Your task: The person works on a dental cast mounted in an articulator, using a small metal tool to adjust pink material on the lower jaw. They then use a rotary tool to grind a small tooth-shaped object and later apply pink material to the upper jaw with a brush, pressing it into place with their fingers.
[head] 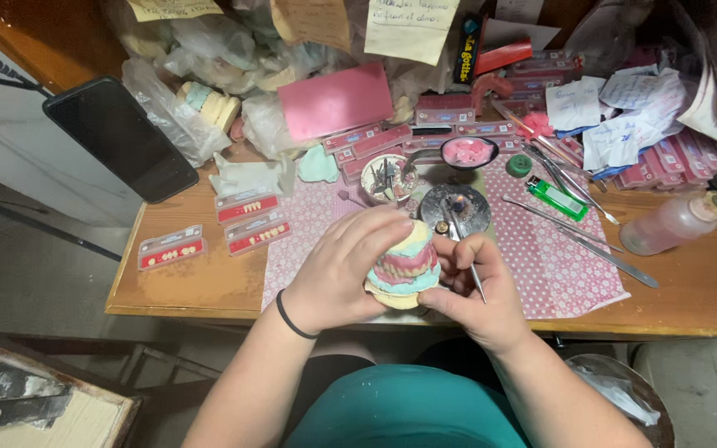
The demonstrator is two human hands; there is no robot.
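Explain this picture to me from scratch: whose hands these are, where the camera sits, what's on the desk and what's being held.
There is no machine here. A person wears a camera on the head, so the one picture looks down at that person's own two bare hands over a wooden desk.

The left hand, with a black band at the wrist, cups a dental cast: a plaster model of jaws with pink wax on it. The right hand steadies the cast's other side and also holds a thin metal tool.

On the desk lie a pink patterned cloth, red cards of false teeth, a black phone, a green lighter, long metal instruments, a pinkish plastic bottle and a small dish of pink wax.
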